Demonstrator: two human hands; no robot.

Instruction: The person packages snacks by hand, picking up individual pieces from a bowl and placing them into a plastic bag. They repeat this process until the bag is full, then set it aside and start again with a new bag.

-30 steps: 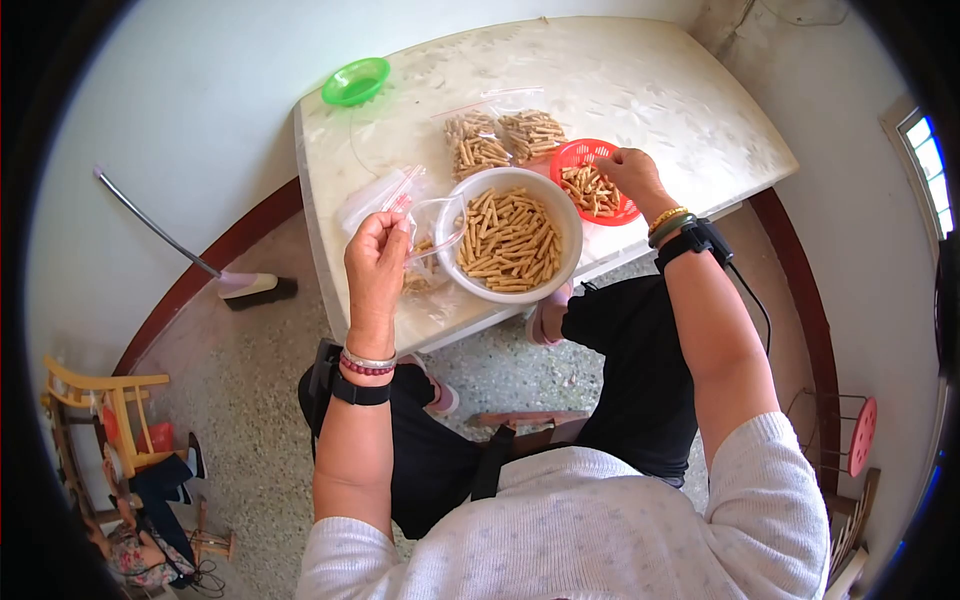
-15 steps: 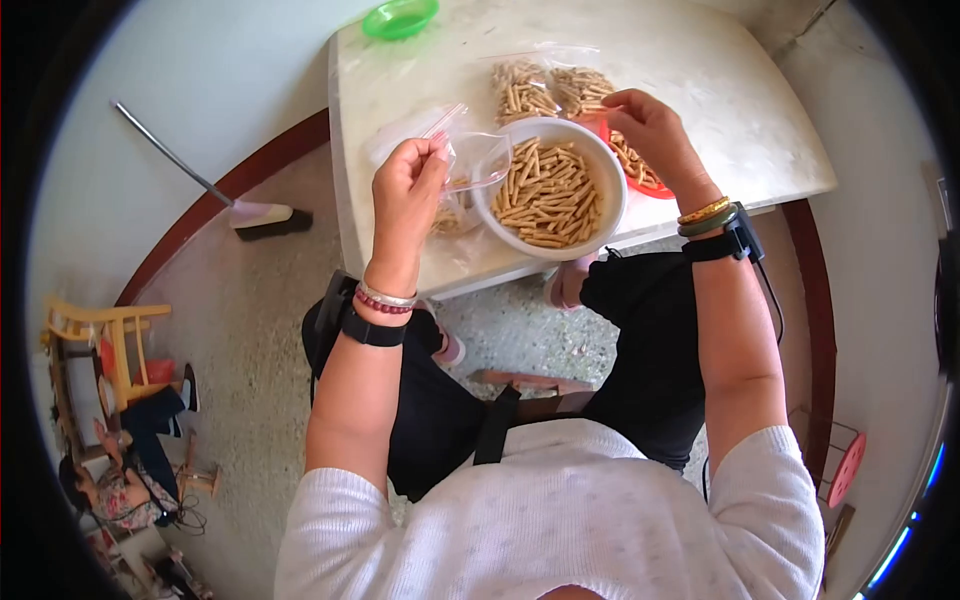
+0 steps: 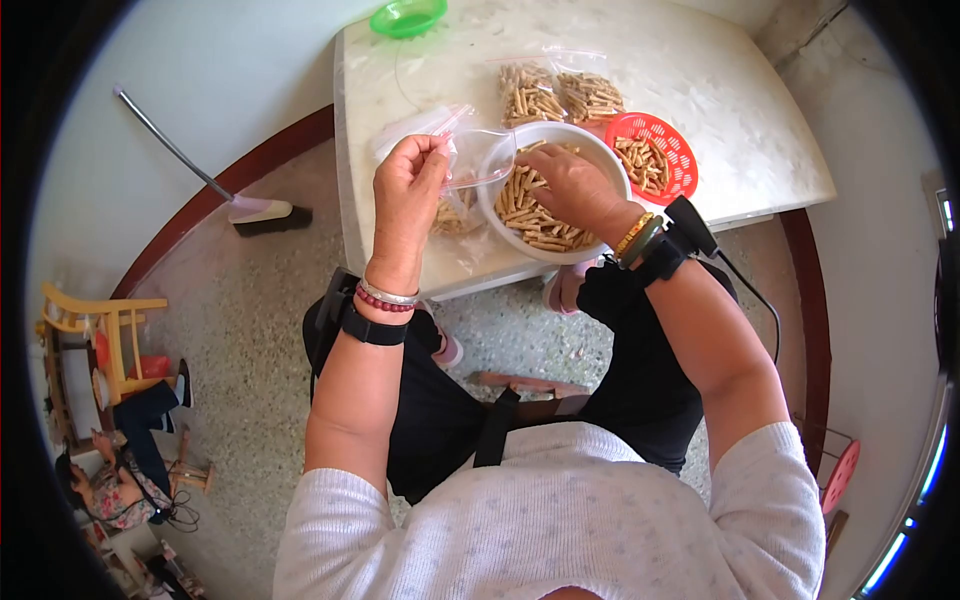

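My left hand pinches the top edge of a clear plastic bag, which spreads toward the left rim of a white bowl. Thin tan sticks fill much of the bowl. My right hand is over the bowl, its bent fingers low at the sticks; whether they grip any is hidden. Under the held bag, more sticks show through clear plastic at the bowl's left.
Two filled bags lie behind the bowl. A red basket with sticks stands at its right. A green dish is at the table's back left. A broom leans by the wall; another person sits far left.
My right hand has moved left and down from above the red basket to the sticks in the bowl, uncovering the basket. My left hand still holds the bag in nearly the same place.
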